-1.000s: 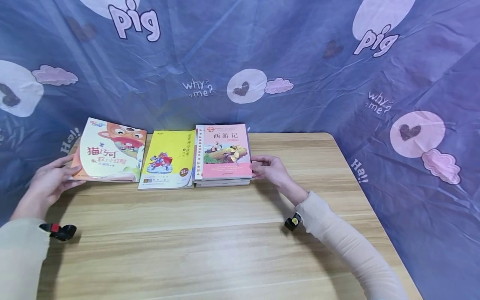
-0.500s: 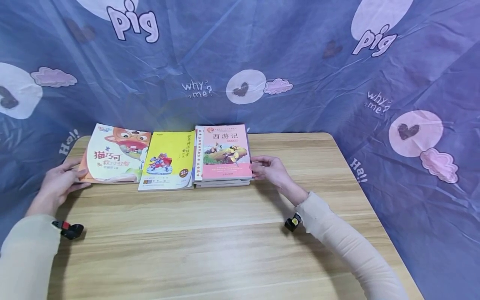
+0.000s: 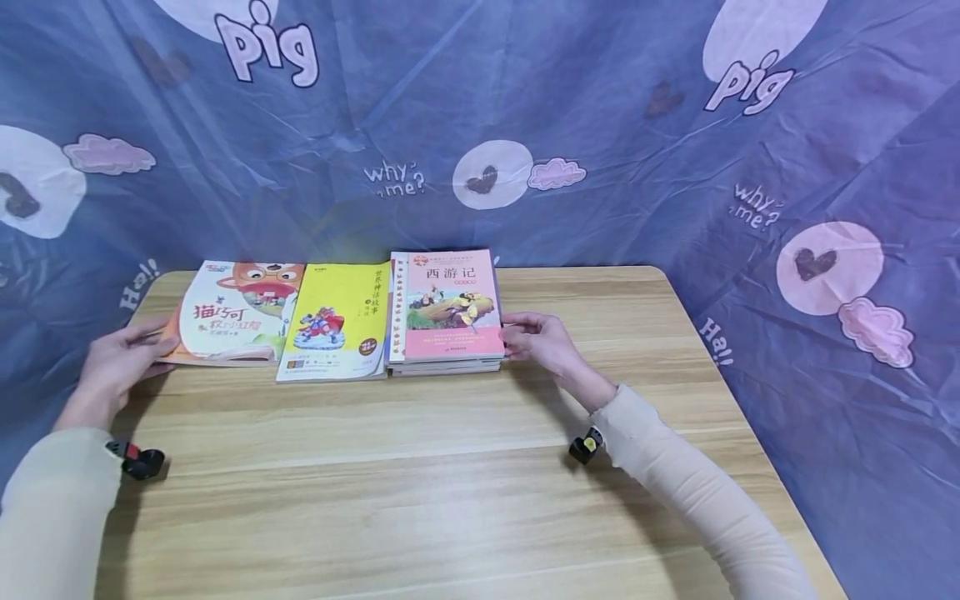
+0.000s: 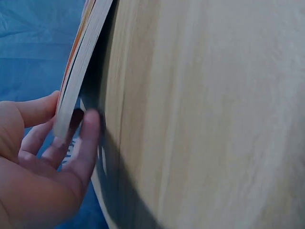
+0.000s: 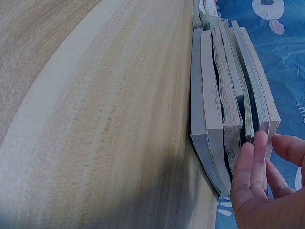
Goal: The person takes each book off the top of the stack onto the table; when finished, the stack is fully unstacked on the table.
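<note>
In the head view, my left hand (image 3: 123,362) grips the left edge of a picture book (image 3: 232,321) with a white and orange cover and a cartoon animal. The left wrist view shows the thumb on one face of the book (image 4: 78,71) and the fingers behind the other, its edge standing off the table. My right hand (image 3: 551,346) touches the right edge of a stack of books topped by a pink one (image 3: 457,342). In the right wrist view its fingertips rest against the page edges of the stack (image 5: 233,95). A yellow book (image 3: 337,292) lies between the two.
A light wood-grain table (image 3: 390,500) spreads in front of the books. Behind and to the right hangs a blue cloth (image 3: 615,200) printed with hearts, clouds and words. A small black wrist camera (image 3: 142,462) sits at the left sleeve, another camera (image 3: 585,446) at the right.
The left hand and its picture book have moved to the right, up against the yellow book, and the book's far edge has dropped lower. The right hand and the stack have stayed put.
</note>
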`<action>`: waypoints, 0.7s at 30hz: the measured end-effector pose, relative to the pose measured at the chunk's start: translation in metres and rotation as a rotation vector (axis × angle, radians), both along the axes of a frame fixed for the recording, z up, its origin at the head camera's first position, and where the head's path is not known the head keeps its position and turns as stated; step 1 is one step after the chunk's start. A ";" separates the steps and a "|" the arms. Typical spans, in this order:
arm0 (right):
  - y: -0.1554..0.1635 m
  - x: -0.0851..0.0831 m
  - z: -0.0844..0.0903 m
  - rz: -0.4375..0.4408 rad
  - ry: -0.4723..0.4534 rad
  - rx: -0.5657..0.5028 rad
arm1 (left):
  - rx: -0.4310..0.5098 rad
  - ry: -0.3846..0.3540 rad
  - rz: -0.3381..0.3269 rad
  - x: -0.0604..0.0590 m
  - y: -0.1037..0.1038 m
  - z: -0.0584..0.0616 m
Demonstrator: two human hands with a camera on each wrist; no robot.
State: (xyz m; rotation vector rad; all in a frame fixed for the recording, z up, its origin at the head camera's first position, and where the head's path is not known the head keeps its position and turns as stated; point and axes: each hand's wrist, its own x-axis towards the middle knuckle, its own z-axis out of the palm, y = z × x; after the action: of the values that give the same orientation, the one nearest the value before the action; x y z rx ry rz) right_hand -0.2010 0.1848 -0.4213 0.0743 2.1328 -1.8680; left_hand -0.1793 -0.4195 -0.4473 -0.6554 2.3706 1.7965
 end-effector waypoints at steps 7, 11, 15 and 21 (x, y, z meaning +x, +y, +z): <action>0.000 0.000 0.000 -0.007 -0.002 0.009 | -0.274 0.037 -0.047 0.003 0.008 0.012; 0.001 -0.001 0.000 -0.005 0.000 0.008 | -0.220 0.105 -0.062 0.002 0.026 0.021; 0.001 0.000 0.000 0.003 0.002 -0.002 | -0.134 0.164 -0.075 -0.001 0.049 0.026; 0.000 0.000 0.000 0.003 0.002 -0.001 | 0.002 0.216 -0.127 -0.006 0.087 0.028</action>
State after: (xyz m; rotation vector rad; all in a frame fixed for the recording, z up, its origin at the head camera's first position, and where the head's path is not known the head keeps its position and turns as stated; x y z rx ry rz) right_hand -0.2008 0.1851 -0.4216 0.0691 2.1321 -1.8687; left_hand -0.1849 -0.3325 -0.4189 -0.3153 2.4779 1.9010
